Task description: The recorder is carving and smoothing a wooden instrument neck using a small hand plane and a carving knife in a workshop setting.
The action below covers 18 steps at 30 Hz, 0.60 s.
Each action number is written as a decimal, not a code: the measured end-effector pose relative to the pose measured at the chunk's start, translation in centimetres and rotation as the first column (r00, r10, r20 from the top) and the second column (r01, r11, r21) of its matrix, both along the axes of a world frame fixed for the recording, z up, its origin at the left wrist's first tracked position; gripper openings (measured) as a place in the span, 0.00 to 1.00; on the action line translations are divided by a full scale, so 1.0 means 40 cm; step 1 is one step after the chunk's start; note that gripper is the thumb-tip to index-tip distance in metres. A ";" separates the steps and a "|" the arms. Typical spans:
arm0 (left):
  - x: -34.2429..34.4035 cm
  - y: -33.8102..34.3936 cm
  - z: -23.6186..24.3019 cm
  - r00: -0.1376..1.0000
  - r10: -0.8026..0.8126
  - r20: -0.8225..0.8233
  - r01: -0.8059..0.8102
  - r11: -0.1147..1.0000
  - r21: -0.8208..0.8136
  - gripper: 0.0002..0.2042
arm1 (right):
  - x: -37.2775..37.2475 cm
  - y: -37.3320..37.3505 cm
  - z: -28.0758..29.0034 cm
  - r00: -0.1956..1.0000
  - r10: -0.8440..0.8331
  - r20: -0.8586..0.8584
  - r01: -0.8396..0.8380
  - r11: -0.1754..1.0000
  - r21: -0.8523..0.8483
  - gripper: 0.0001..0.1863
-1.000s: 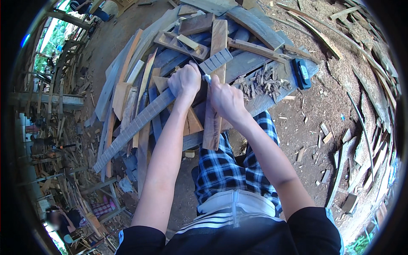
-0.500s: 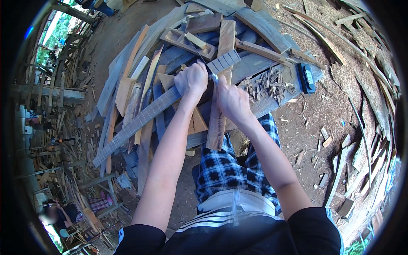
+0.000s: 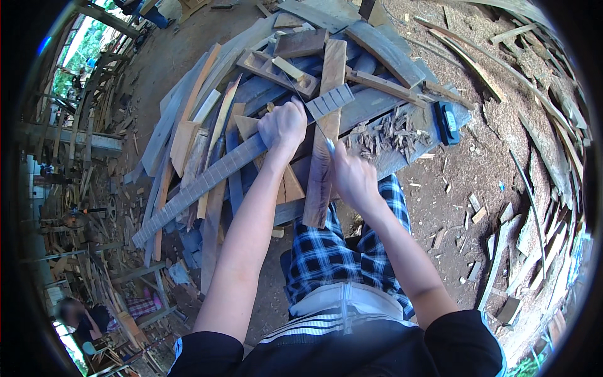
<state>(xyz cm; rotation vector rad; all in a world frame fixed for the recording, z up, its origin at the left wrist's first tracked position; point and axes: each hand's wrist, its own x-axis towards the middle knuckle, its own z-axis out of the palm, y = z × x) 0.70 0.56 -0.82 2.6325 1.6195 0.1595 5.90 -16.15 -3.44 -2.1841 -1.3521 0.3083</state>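
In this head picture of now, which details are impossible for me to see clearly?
In the head view:
- Strip: its middle is hidden by the left hand.
- Tool: its grip is hidden inside the right hand.
- Case: its label is too small to read.
- Person at lower left: too small and blurred to tell what they hold, if anything.

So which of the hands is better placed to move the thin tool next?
Probably the right hand: it already grips the thin tool. The left hand is closed over the long marked wooden strip, so it seems better placed to steady that.
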 end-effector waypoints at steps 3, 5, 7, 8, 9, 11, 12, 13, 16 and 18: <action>-0.002 -0.002 0.002 1.000 -0.007 0.019 0.007 1.000 0.029 0.27 | -0.005 -0.045 0.006 0.999 0.037 -0.033 -0.042 0.989 -0.141 0.07; 0.023 -0.015 0.012 0.999 -0.030 0.030 0.030 0.999 0.016 0.27 | 0.026 0.000 0.014 1.000 -0.010 0.030 0.010 1.000 -0.014 0.06; 0.031 -0.014 0.012 0.999 -0.035 0.021 0.035 0.999 -0.010 0.27 | 0.040 0.054 0.008 0.999 0.001 0.038 -0.001 1.000 -0.007 0.06; 0.032 -0.013 0.013 1.000 -0.027 0.013 0.027 0.999 -0.019 0.27 | 0.041 0.066 0.009 0.999 -0.003 0.051 0.001 0.999 0.033 0.06; 0.031 -0.019 0.011 0.999 -0.032 0.015 0.033 0.999 -0.020 0.27 | 0.042 0.069 0.010 0.998 -0.008 0.065 0.004 0.997 0.072 0.06; 0.010 -0.013 0.011 1.000 -0.010 -0.005 0.010 1.000 -0.018 0.27 | 0.014 0.019 0.000 1.000 0.005 0.012 -0.005 1.000 0.018 0.08; 0.008 -0.006 0.013 1.000 -0.004 -0.002 0.004 1.000 -0.012 0.27 | 0.006 -0.005 -0.007 0.999 0.008 -0.039 -0.009 0.999 -0.043 0.09; 0.005 -0.014 0.012 1.000 -0.001 -0.002 0.001 1.000 -0.015 0.27 | 0.005 -0.026 -0.005 0.999 0.016 -0.039 -0.018 0.999 -0.043 0.09; 0.008 -0.018 0.023 1.000 -0.017 0.014 0.017 1.000 -0.023 0.27 | 0.015 -0.038 -0.002 1.000 0.015 -0.016 -0.015 0.998 -0.054 0.09; 0.031 -0.020 0.021 0.997 -0.056 0.044 0.056 0.998 -0.007 0.27 | 0.046 0.026 -0.003 1.000 0.010 0.011 -0.010 1.000 -0.006 0.08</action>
